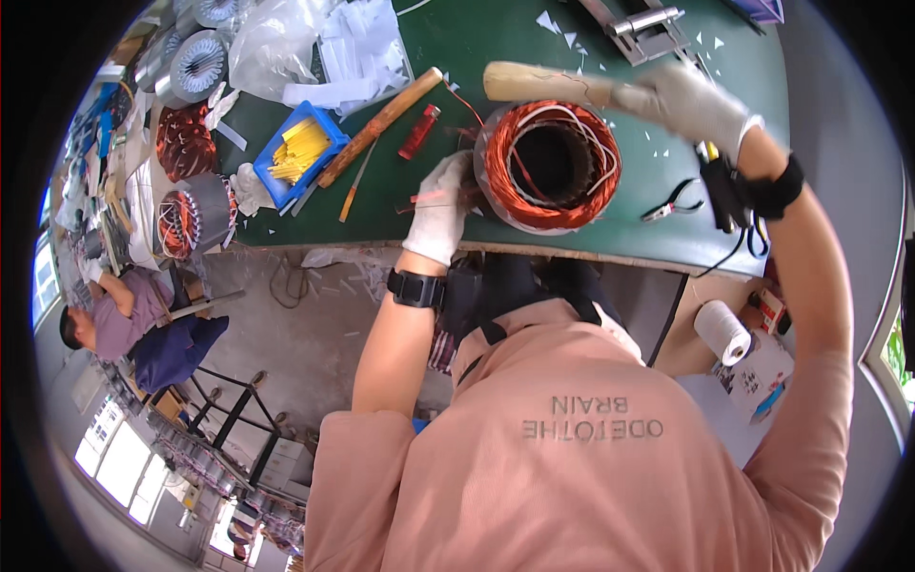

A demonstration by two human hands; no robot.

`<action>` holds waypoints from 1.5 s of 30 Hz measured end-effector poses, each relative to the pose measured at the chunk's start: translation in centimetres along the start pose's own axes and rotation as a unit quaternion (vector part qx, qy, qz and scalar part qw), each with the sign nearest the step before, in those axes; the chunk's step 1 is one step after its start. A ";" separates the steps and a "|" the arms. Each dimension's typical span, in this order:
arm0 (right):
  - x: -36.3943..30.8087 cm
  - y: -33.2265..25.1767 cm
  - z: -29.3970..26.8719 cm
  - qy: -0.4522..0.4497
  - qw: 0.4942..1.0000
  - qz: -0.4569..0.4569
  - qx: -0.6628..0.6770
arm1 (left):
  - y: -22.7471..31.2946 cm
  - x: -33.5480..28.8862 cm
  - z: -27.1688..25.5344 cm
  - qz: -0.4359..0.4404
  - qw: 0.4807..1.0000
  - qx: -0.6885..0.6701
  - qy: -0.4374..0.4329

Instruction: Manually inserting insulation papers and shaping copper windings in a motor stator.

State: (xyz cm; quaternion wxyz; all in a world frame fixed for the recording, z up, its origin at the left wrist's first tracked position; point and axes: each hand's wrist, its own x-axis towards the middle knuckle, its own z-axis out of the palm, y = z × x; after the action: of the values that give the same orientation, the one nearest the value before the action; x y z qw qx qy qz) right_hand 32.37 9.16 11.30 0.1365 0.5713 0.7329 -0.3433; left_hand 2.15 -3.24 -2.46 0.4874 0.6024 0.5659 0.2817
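A motor stator (494,186) stands at the bench's near edge, its ring of red-brown copper windings (604,181) facing up around a dark bore. White lacing cord loops over the windings. My left hand (442,205), in a white glove, is closed against the stator's left side, with its fingertips partly hidden; thin red wires stick out beside it. In my gloved right hand (681,107), closed around one end, is a pale wooden bat (534,84). The bat lies across, just over the far rim of the windings; whether it touches them I cannot tell.
On the green bench (658,229) are a red lighter (419,132), a brown wooden stick (381,126), a blue tray (335,136) of yellow strips, pliers (675,202) and a metal fixture (648,30). More stators (191,69) crowd the left. Another person (133,310) works at far left.
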 end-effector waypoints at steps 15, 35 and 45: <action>-8.5 -6.4 4.9 0.354 0.932 -0.074 0.004 | 2.4 -0.8 -1.1 -0.253 0.905 -0.338 0.056; -1.7 7.0 15.5 0.250 0.957 0.113 -0.097 | 10.5 10.4 -1.9 0.219 0.935 0.171 -0.223; -4.2 5.6 17.1 0.405 0.913 -0.015 -0.041 | 11.5 11.2 0.0 0.206 0.933 0.047 -0.291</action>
State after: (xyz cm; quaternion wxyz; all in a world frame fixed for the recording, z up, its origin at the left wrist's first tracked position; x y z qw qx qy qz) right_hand 35.63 -4.63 -0.63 -0.1544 0.6440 0.7474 -0.0539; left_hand 9.12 8.84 5.54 0.5330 0.7836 0.2754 0.1615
